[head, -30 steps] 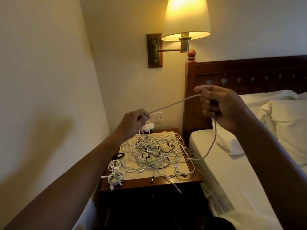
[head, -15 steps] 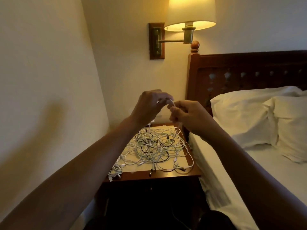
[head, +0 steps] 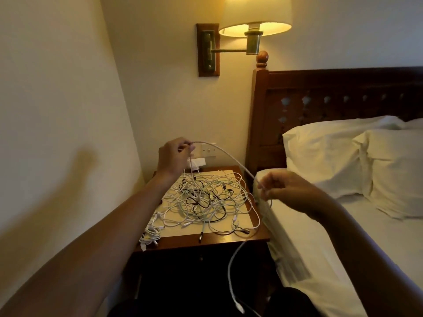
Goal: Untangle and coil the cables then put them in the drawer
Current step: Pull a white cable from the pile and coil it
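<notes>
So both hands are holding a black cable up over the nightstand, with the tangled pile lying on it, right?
Not quite: the cable is white, not black. In the head view the left hand and right hand pinch it above the nightstand, where the tangled pile lies.

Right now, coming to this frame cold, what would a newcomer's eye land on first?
The tangle of white and black cables heaped on the wooden nightstand stands out first. Above it, one white cable arcs between the left hand and the right hand, both pinching it. A lit wall lamp glows at the top centre.
</notes>
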A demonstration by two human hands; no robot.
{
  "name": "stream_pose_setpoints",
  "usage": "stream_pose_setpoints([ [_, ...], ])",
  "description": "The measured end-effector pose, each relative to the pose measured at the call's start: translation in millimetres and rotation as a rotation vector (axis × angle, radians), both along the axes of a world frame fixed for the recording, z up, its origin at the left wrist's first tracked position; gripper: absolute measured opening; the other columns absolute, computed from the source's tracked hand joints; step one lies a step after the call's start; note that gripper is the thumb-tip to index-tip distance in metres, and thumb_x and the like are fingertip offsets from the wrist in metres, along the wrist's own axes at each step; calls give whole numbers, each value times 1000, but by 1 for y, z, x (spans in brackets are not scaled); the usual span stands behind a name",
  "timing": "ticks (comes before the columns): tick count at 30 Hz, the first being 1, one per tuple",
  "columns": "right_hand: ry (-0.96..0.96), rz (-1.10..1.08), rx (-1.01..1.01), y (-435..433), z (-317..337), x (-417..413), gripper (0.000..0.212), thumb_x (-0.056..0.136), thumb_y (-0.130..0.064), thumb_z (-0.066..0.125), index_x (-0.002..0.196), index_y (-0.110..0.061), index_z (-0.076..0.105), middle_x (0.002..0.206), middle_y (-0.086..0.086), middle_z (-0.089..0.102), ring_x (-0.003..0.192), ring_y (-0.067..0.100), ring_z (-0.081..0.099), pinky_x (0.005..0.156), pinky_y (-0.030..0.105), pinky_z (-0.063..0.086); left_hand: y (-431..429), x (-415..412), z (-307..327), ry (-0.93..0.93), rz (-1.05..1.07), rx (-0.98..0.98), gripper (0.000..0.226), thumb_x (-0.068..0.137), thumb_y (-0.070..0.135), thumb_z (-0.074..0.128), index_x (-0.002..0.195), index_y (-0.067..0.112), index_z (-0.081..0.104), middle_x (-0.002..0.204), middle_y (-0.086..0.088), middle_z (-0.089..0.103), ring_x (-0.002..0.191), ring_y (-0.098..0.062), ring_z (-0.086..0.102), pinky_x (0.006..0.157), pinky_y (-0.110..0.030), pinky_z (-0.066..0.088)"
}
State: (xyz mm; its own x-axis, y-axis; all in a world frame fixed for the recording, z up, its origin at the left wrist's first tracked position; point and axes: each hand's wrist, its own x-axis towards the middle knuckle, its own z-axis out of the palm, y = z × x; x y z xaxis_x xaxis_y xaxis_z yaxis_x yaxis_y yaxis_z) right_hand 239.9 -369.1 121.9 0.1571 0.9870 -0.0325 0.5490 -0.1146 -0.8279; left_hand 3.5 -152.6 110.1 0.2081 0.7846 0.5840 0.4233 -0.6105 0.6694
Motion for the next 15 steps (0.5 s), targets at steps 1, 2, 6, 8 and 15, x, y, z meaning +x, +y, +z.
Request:
stream_pose_setpoints([
  [1, -33, 18, -66, 3, -8, -1, 20, 93, 0, 66, 104, -16, 67, 99, 8, 74, 99, 25, 71, 86, 34, 59, -4, 4, 10, -23, -14, 54, 12, 94, 21, 73, 102, 13, 77, 88, 2, 76, 76, 4, 70, 76, -24, 60],
  [2, -44, 44, -116, 6, -15, -4, 23, 92, -1, 68, 107, -18, 65, 101, 8, 75, 100, 24, 72, 92, 39, 60, -9, 9, 20, -23, -34, 115, 12, 93, 21, 74, 102, 14, 79, 90, 4, 76, 78, 8, 67, 76, -18, 56],
  [6, 103, 270, -193, 20, -17, -19, 49, 91, 5, 67, 131, -22, 56, 110, 5, 76, 110, 22, 71, 97, 42, 59, -38, 17, 45, 71, -204, 347, 14, 92, 21, 75, 103, 14, 80, 90, 5, 76, 76, 3, 68, 73, -13, 51],
  [8, 309, 382, -151, 24, -7, -27, 63, 89, 8, 64, 143, -21, 47, 126, 6, 72, 121, 21, 67, 98, 37, 57, -50, 18, 48, 147, -277, 433, 16, 90, 20, 77, 104, 14, 81, 91, 2, 75, 75, 0, 65, 71, -13, 49],
  [15, 525, 69, 181, 28, 22, -42, 29, 100, -28, 58, 115, -6, 68, 69, 0, 51, 60, 13, 45, 61, 28, 44, -59, -8, 23, 369, -328, 228, 28, 101, 39, 59, 103, 17, 75, 82, 5, 69, 68, 2, 56, 62, -15, 39],
])
